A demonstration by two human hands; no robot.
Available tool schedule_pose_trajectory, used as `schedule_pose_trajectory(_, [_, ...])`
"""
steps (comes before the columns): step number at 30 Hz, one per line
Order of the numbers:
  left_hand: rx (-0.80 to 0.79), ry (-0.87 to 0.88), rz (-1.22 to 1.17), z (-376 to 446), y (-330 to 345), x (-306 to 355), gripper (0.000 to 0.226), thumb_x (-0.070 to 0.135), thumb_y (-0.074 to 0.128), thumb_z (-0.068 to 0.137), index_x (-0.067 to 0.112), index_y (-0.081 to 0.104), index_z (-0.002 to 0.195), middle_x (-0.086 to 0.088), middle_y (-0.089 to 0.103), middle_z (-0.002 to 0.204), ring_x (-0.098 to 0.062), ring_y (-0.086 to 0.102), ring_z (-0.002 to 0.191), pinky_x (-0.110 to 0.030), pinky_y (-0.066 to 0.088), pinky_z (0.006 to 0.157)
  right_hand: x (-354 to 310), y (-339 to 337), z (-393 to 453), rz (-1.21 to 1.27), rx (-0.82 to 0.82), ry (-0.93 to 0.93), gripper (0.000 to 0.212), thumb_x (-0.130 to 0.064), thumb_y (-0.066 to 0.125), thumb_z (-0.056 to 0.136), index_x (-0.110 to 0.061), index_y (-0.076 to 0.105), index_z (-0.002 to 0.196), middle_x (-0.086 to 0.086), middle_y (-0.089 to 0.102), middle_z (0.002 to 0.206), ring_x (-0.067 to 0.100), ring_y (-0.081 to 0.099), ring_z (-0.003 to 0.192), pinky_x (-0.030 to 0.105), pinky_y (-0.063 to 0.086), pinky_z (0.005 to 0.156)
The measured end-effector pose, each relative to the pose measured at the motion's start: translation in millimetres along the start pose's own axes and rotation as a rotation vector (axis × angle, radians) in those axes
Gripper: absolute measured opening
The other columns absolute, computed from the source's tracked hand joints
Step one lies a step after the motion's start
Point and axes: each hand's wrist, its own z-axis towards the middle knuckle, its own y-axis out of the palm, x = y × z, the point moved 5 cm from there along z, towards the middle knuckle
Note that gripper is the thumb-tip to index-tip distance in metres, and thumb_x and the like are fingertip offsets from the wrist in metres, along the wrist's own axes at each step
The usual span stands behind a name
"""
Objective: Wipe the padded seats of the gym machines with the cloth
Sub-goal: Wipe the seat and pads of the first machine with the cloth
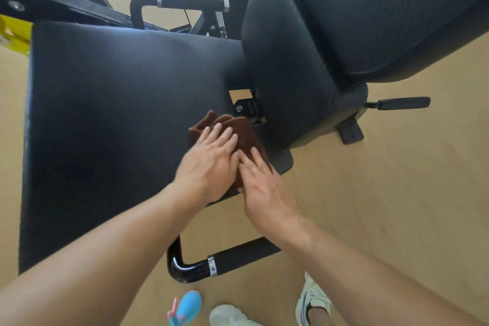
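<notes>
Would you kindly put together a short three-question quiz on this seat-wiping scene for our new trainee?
1. True or false: both hands lie flat on the cloth.
2. Which corner of the seat pad is being wiped: A) near the backrest, B) far left?
3. What colour is the cloth?

Key: 1. True: left hand and right hand press it with straight fingers. 2. A. 3. Brown.

Two hands are in view, the left hand (209, 164) and the right hand (264, 188). There is one brown cloth (238, 130). Two large black pads show: one flat seat pad (119, 119) and one back pad (330, 34). Three black handles show: near handle (225, 259), far handle (185, 1), side lever (402, 103). Two pale shoes (312, 299) stand on the floor, beside one blue and pink spray bottle (186, 309).
</notes>
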Motion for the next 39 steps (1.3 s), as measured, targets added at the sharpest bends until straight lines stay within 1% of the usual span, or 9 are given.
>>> schedule_pose_trajectory(5, [-0.145, 0.05, 0.066, 25.8, 22.0, 36.9, 0.06, 0.039, 0.014, 0.106, 0.011, 0.01, 0.159, -0.008, 0.004, 0.167, -0.025, -0.008, 0.154, -0.043, -0.002, 0.126, 52.6, -15.2, -15.9, 0.032, 0.007, 0.099, 0.063, -0.01, 0.041, 0.105, -0.031, 0.021, 0.16, -0.017, 0.003, 0.169, 0.007, -0.01, 0.154, 0.037, 0.011, 0.126])
schedule_pose_trajectory(12, [-0.116, 0.122, 0.054, 45.6, 46.8, 65.3, 0.057, 0.036, 0.014, 0.105, 0.018, 0.02, 0.159, -0.005, 0.014, 0.167, -0.026, -0.007, 0.155, -0.047, -0.001, 0.125, 89.0, -2.7, -22.2, 0.154, 0.077, 0.176, 0.077, -0.005, 0.054, 0.099, -0.039, 0.019, 0.159, -0.02, 0.011, 0.167, 0.004, -0.003, 0.155, 0.034, 0.025, 0.12])
schedule_pose_trajectory(17, [-0.092, 0.119, 0.016, 20.5, 38.3, 51.1, 0.056, 0.032, 0.018, 0.105, 0.017, 0.019, 0.159, -0.001, 0.011, 0.167, -0.021, -0.005, 0.155, -0.043, -0.003, 0.126, 65.7, 5.7, -24.9, 0.414, 0.08, 0.158, 0.068, -0.016, 0.05, 0.104, -0.047, 0.021, 0.157, -0.028, 0.011, 0.165, 0.001, -0.003, 0.154, 0.042, 0.02, 0.126])
schedule_pose_trajectory(21, [-0.13, 0.088, -0.005, -20.9, 20.1, 10.8, 0.055, 0.033, 0.017, 0.105, 0.02, 0.02, 0.158, 0.003, 0.011, 0.167, -0.019, -0.005, 0.155, -0.041, -0.002, 0.126, 5.0, 18.4, -29.4, 0.498, 0.049, 0.035, 0.076, -0.01, 0.051, 0.101, -0.062, 0.019, 0.147, -0.047, 0.004, 0.152, 0.005, 0.0, 0.155, 0.046, 0.021, 0.126])
schedule_pose_trajectory(26, [-0.158, -0.004, 0.138, -104.7, -10.8, -58.8, 0.068, 0.037, -0.005, 0.095, 0.02, 0.015, 0.158, 0.004, 0.006, 0.166, -0.022, -0.008, 0.154, -0.045, 0.001, 0.125, -85.6, 46.0, -24.5, 0.323, 0.007, -0.098, 0.057, -0.02, 0.049, 0.101, -0.03, 0.036, 0.155, -0.018, 0.024, 0.163, 0.008, 0.0, 0.153, 0.042, 0.02, 0.126])
schedule_pose_trajectory(30, [-0.032, -0.195, 0.156, -175.7, -27.2, -116.0, 0.058, 0.032, 0.02, 0.099, 0.014, 0.037, 0.151, 0.001, 0.032, 0.16, -0.023, 0.015, 0.153, -0.044, 0.016, 0.122, -161.7, 64.9, -22.3, 0.101, -0.017, -0.388, 0.06, -0.034, 0.062, 0.078, -0.029, 0.061, 0.137, -0.01, 0.056, 0.147, 0.026, 0.039, 0.144, 0.043, 0.042, 0.11])
schedule_pose_trajectory(32, [0.054, -0.306, 0.078, -202.0, -27.7, -132.6, 0.055, 0.032, 0.026, 0.1, 0.015, 0.04, 0.15, 0.004, 0.036, 0.159, -0.019, 0.021, 0.152, -0.042, 0.017, 0.121, -179.9, 72.0, -22.6, 0.019, -0.064, -0.471, 0.067, -0.036, 0.067, 0.078, -0.033, 0.052, 0.143, -0.011, 0.05, 0.153, 0.029, 0.037, 0.148, 0.043, 0.035, 0.114])
schedule_pose_trajectory(36, [0.111, -0.449, -0.067, -199.3, -18.7, -123.4, 0.059, 0.036, 0.018, 0.099, 0.018, 0.028, 0.155, 0.007, 0.021, 0.163, -0.015, 0.003, 0.155, -0.033, -0.002, 0.124, -171.3, 64.5, -25.6, 0.018, -0.095, -0.546, 0.072, -0.042, 0.056, 0.095, -0.031, 0.024, 0.158, -0.012, 0.019, 0.168, 0.02, 0.001, 0.157, 0.038, 0.008, 0.122])
schedule_pose_trajectory(39, [0.136, -0.523, -0.14, -171.2, -20.2, -111.6, 0.064, 0.038, 0.013, 0.097, 0.018, 0.022, 0.157, 0.012, 0.01, 0.163, -0.011, -0.01, 0.153, -0.028, -0.013, 0.123, -158.0, 58.3, -22.0, 0.014, -0.096, -0.462, 0.076, -0.052, 0.051, 0.094, -0.025, 0.024, 0.16, -0.01, 0.019, 0.168, 0.016, 0.001, 0.157, 0.039, 0.013, 0.126])
